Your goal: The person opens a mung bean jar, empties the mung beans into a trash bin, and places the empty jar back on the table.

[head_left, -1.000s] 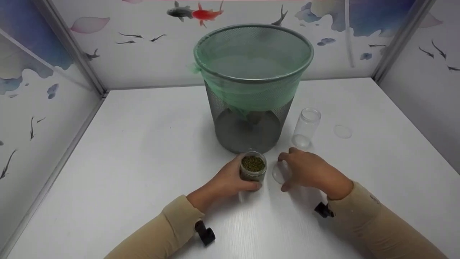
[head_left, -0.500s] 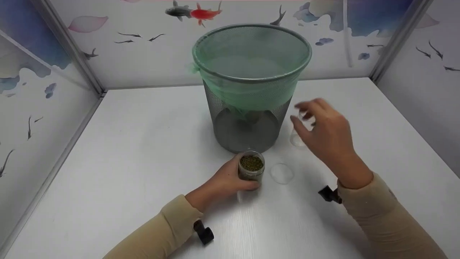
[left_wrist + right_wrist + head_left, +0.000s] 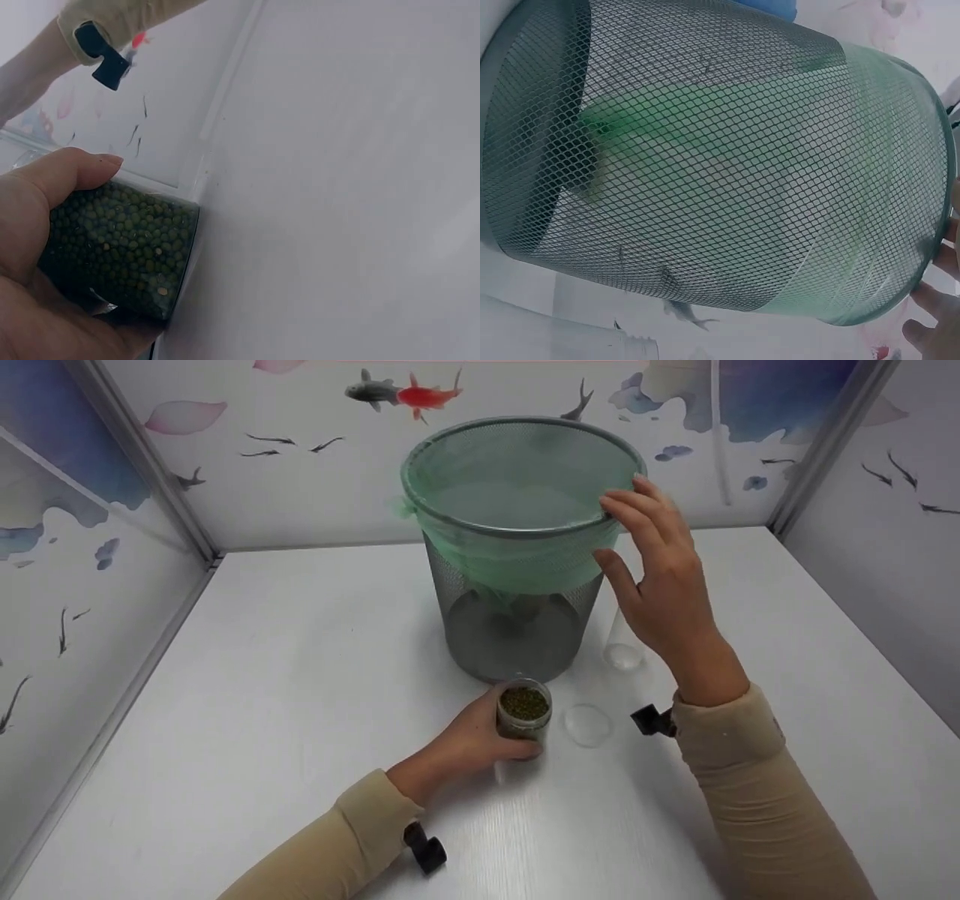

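Observation:
My left hand (image 3: 472, 735) grips a clear jar (image 3: 525, 729) filled nearly to the top with small green beans, which look like mung beans. Thumb and fingers wrap its sides in the left wrist view, where the beans (image 3: 127, 240) show through the wall. My right hand (image 3: 667, 577) is raised at the right rim of a mesh wastebasket (image 3: 517, 641) lined with a green bag (image 3: 517, 570). Its fingertips reach the rim, fingers spread and fairly straight, thumb apart; the right wrist view shows these fingers (image 3: 932, 300) at the rim too.
A clear round disc (image 3: 589, 726), like a lid, lies flat right of the bean jar. An empty clear jar (image 3: 624, 657) stands beside the basket, partly behind my right hand. Patterned panels (image 3: 285, 487) wall the white table (image 3: 300, 645) at the back and sides.
My right hand has left the clear disc on the table, risen past the empty jar and reached the basket's rim. The left hand and bean jar have stayed in place.

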### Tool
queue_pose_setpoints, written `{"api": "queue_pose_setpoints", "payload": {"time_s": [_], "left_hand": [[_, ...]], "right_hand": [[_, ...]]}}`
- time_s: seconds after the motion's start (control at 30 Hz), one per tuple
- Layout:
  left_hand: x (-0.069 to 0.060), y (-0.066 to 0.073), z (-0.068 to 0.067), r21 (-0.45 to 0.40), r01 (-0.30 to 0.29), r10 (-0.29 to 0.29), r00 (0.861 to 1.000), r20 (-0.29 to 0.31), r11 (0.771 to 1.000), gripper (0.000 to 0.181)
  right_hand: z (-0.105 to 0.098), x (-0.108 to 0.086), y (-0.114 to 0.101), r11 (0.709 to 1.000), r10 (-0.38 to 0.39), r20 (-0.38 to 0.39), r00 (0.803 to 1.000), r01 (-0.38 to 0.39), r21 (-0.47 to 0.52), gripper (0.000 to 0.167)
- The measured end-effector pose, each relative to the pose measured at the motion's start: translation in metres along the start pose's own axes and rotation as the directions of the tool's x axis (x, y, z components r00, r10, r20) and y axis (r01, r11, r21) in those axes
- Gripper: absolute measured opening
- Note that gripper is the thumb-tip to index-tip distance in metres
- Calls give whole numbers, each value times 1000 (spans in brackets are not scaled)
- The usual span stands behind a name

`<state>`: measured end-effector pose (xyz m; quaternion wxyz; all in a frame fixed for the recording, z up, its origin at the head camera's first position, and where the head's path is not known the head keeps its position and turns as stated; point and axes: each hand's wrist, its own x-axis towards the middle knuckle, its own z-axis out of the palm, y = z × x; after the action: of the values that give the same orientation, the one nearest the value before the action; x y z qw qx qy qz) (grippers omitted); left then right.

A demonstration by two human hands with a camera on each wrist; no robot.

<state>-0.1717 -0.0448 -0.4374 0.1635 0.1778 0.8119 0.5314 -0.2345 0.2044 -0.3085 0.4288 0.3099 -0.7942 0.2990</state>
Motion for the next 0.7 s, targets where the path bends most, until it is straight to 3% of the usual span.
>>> {"api": "queue_pose_setpoints", "payload": {"time_s": [0.17,0.33,0.53,0.7], "left_hand": [[-2,2,0,1,6,-6,1000,-13,1000,93],[-4,3,-4,9,8,-7,999,-46,1000,90],[-4,7,-17,3,6,-6,993,-117,1000,83],[-4,17,-30,-57,-10,-2,980,-198,998,83]], "right_hand": [[6,4,1,1000,16,35,999,-17,19,37],[13,6,0,999,14,-6,1000,-13,30,27],[20,5,2,997,-10,-114,993,19,74,32],[20,4,4,999,-18,-94,995,20,24,41]]}}
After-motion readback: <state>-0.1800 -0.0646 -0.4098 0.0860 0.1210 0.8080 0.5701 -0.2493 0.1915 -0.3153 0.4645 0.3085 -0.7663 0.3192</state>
